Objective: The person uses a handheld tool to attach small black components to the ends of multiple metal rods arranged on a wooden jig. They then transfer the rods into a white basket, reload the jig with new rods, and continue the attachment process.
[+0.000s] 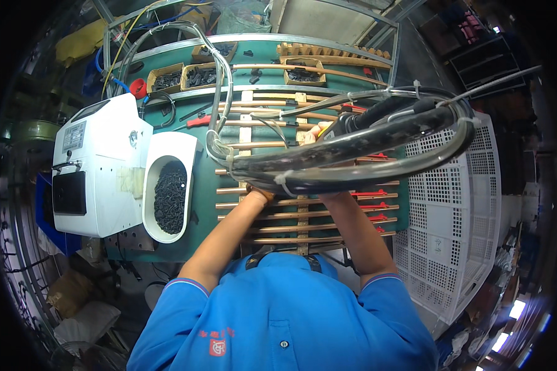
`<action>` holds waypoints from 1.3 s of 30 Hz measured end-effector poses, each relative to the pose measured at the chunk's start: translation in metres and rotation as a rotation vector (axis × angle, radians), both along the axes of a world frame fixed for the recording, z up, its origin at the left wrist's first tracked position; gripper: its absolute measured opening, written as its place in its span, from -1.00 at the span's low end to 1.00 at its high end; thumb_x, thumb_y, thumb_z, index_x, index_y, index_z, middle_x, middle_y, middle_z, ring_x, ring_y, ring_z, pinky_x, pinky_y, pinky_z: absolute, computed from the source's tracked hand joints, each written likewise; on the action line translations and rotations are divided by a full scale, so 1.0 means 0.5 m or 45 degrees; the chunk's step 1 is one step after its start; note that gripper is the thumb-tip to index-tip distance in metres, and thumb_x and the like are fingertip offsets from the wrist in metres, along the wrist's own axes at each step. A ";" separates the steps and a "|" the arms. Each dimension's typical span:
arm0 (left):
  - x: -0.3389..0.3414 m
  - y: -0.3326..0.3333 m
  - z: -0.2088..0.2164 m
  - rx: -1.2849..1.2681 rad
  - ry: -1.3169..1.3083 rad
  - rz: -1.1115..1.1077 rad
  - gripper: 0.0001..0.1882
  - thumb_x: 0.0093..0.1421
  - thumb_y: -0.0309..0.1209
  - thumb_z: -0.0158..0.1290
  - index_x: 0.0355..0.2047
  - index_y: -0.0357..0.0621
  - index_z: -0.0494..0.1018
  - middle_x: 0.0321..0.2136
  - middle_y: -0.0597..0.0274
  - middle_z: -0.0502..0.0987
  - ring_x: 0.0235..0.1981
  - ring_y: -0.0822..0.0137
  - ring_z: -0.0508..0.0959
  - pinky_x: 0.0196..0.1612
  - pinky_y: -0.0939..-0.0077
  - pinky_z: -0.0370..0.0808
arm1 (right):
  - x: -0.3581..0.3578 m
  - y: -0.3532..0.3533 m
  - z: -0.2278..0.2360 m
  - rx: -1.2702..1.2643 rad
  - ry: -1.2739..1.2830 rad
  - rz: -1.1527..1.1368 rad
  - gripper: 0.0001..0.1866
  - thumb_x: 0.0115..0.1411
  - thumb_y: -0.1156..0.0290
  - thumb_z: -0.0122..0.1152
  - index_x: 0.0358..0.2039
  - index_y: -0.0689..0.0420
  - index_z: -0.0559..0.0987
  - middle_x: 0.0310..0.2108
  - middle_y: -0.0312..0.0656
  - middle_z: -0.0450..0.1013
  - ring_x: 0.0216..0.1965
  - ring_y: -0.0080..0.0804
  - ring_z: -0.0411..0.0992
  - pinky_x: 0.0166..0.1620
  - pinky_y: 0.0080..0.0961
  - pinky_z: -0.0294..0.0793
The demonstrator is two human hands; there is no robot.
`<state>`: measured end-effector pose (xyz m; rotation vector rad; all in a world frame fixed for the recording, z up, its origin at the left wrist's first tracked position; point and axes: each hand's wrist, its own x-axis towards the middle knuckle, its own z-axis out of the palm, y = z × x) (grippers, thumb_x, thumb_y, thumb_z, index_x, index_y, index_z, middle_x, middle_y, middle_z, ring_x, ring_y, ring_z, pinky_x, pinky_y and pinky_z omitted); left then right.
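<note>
Several copper tubes [277,230] lie side by side across light wooden strips [246,135] on a green bench. A thick loop of black and clear hoses [346,162] hangs over them and covers much of both hands. My left hand [263,193] reaches in among the tubes under the loop; its fingers are hidden. Beyond the hose, the curled fingers of my right hand [316,132] show, wrapped round a black hand tool [341,126] with a yellow edge. Red clips [370,194] sit along the tubes' right ends, and small black pieces [273,112] sit on the far tubes.
At the left stands a white machine [108,170] with a trough of small black parts [172,195]. Open boxes of black parts [201,76] line the back. A red-handled tool [198,121] lies left of the tubes. White perforated crates [439,216] stand at the right.
</note>
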<state>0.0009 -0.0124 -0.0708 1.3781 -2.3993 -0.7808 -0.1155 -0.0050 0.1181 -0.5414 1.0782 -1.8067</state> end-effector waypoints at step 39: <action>-0.013 -0.010 0.113 -0.580 0.294 -0.096 -0.94 -0.08 -0.51 0.05 -0.51 -0.10 0.45 -0.43 0.20 0.43 -0.33 0.17 0.44 -0.26 0.31 0.34 | -0.137 -0.150 0.176 -0.325 0.891 -0.349 -0.79 0.07 0.61 0.14 -0.25 0.31 0.43 -0.36 -0.18 0.47 -0.44 -0.54 0.47 -0.32 -0.57 0.52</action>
